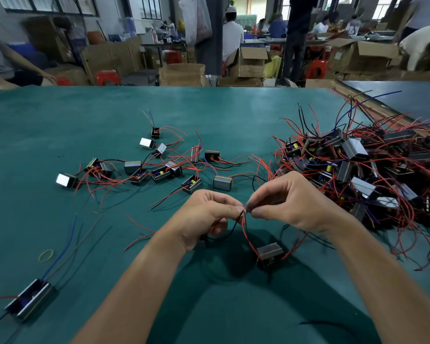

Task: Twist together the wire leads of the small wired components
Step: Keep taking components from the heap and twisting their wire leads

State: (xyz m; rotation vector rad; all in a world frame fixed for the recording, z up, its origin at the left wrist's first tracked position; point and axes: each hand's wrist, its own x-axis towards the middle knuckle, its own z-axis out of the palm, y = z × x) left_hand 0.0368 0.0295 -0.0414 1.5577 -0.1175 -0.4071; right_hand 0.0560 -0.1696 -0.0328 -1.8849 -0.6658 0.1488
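Observation:
A small boxed component [269,253] hangs a little above the green table [60,125] by its red lead [249,240] and a black lead [230,232]. My left hand [206,214] and my right hand [286,202] meet at the middle, both pinching the lead tips between thumb and forefinger. A second small dark part shows under my left palm, mostly hidden. A scatter of several similar components [159,165] with red and black leads lies beyond my hands. A large tangled heap of components [358,165] sits at the right.
A longer metal-cased unit [31,300] with blue and grey wires lies at the near left, next to a yellow rubber band [46,255]. Loose red wires [137,242] lie left of my forearm. Cardboard boxes, stools and other people stand beyond the table's far edge.

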